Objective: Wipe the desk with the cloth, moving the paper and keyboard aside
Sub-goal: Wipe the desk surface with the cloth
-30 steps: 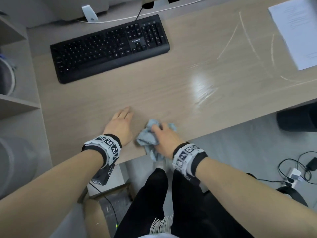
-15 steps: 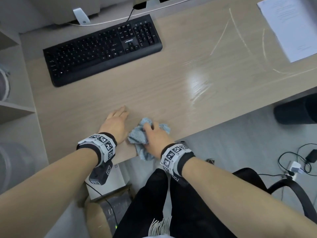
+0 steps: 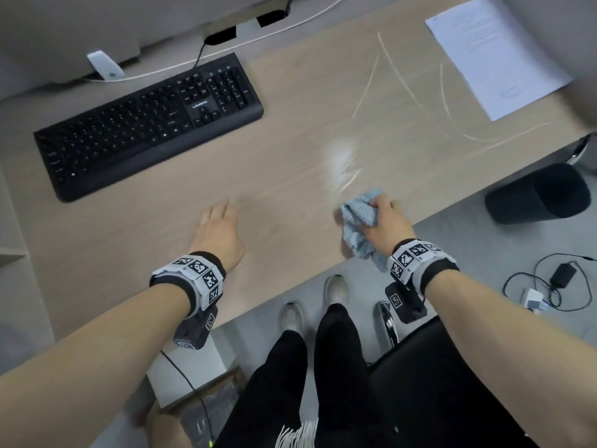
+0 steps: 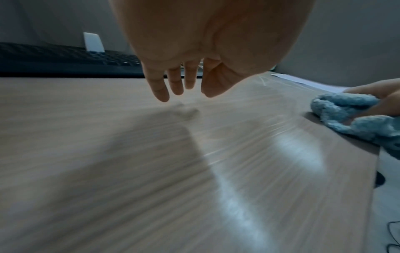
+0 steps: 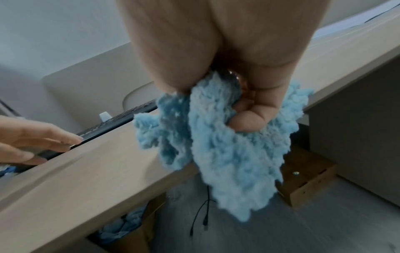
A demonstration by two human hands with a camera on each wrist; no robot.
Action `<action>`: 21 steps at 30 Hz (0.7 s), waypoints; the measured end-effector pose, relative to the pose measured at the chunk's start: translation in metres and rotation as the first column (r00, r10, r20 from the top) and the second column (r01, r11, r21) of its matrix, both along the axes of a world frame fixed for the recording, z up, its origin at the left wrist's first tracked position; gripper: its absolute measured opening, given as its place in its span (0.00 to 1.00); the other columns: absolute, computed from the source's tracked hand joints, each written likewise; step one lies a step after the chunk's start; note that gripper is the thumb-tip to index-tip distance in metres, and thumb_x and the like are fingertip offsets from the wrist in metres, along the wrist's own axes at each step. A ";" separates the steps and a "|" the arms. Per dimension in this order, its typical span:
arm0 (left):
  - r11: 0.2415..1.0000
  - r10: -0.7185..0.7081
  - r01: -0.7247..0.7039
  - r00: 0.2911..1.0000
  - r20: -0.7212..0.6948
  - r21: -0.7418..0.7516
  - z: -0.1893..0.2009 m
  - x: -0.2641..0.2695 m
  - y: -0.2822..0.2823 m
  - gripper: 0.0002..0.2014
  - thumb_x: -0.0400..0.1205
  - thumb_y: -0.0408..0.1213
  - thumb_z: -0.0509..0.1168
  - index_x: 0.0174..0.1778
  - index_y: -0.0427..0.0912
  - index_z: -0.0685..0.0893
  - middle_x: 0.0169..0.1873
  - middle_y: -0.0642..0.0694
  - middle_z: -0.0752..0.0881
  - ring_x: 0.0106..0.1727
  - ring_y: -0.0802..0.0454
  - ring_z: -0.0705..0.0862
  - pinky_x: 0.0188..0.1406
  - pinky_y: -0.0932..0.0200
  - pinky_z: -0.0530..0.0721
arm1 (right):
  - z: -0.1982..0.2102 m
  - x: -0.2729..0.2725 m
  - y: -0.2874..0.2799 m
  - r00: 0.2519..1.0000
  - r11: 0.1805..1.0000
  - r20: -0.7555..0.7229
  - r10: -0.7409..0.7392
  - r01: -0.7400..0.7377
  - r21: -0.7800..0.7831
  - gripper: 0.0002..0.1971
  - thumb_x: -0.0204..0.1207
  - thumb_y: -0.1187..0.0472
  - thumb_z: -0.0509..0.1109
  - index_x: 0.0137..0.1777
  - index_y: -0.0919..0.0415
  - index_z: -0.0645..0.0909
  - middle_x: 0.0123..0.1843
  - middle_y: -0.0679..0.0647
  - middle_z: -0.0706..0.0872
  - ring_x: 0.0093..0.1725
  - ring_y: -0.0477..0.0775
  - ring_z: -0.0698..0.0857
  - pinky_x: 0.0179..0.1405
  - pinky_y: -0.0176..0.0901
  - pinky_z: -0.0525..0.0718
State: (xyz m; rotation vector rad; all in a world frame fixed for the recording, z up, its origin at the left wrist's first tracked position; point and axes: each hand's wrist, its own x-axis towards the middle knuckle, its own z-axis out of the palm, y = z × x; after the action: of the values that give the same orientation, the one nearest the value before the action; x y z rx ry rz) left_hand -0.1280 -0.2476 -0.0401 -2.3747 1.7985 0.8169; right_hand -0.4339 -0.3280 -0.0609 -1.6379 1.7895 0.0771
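My right hand (image 3: 384,221) grips a crumpled light-blue cloth (image 3: 358,218) at the front edge of the wooden desk (image 3: 290,156); part of the cloth (image 5: 227,154) hangs over the edge. My left hand (image 3: 219,227) hovers flat just above the desk, fingers (image 4: 173,82) straight and holding nothing. The black keyboard (image 3: 148,127) lies at the back left. A sheet of white paper (image 3: 497,53) lies at the back right corner.
A white cable (image 3: 226,46) runs behind the keyboard. Pale streaks (image 3: 397,79) mark the desk's right half. A black bin (image 3: 536,195) lies on the floor at the right, beside cables and a power strip (image 3: 533,299). Cardboard boxes (image 5: 303,174) sit under the desk.
My right hand has swept the cloth rightward along the front edge, away from my left hand. The left hand has stayed near the same spot, now slightly raised.
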 end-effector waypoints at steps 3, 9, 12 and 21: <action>0.996 -0.091 0.091 0.996 -0.011 -0.020 -0.003 -0.021 -0.016 0.37 0.71 0.24 0.60 0.81 0.41 0.64 0.83 0.39 0.59 0.81 0.37 0.58 0.82 0.48 0.58 | -0.001 -0.001 -0.016 0.999 0.999 -0.029 -0.034 0.033 -0.010 0.23 0.76 0.66 0.71 0.69 0.59 0.69 0.65 0.63 0.72 0.58 0.70 0.82 0.58 0.54 0.80; 0.988 -0.145 0.143 0.989 0.029 0.056 -0.007 -0.056 -0.035 0.36 0.72 0.29 0.62 0.80 0.43 0.65 0.73 0.39 0.71 0.73 0.37 0.67 0.73 0.48 0.69 | -0.005 0.043 0.005 0.937 0.936 0.020 0.350 -0.350 0.021 0.34 0.69 0.67 0.76 0.73 0.55 0.67 0.70 0.61 0.70 0.58 0.62 0.82 0.60 0.52 0.84; 0.978 -0.171 0.156 0.980 0.103 0.139 -0.006 -0.063 -0.043 0.37 0.72 0.32 0.61 0.80 0.47 0.64 0.71 0.39 0.69 0.71 0.37 0.67 0.70 0.47 0.74 | -0.006 0.028 -0.006 0.909 0.911 0.059 0.412 -0.412 -0.001 0.28 0.74 0.63 0.73 0.72 0.51 0.68 0.67 0.56 0.71 0.55 0.61 0.82 0.51 0.49 0.82; 0.962 -0.112 0.078 0.986 0.122 0.260 0.007 -0.068 -0.069 0.29 0.75 0.30 0.59 0.74 0.53 0.76 0.66 0.44 0.72 0.67 0.40 0.70 0.65 0.46 0.78 | -0.007 -0.007 -0.115 0.981 0.980 -0.004 0.193 -0.193 -0.056 0.24 0.74 0.64 0.71 0.69 0.58 0.68 0.64 0.62 0.71 0.48 0.65 0.83 0.49 0.52 0.83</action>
State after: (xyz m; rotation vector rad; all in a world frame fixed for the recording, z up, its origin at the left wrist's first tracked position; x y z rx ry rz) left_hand -0.1962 -0.3165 -0.0330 -2.1118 1.6318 0.8001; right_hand -0.4408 -0.4429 -0.0678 -1.8480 1.6405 0.1151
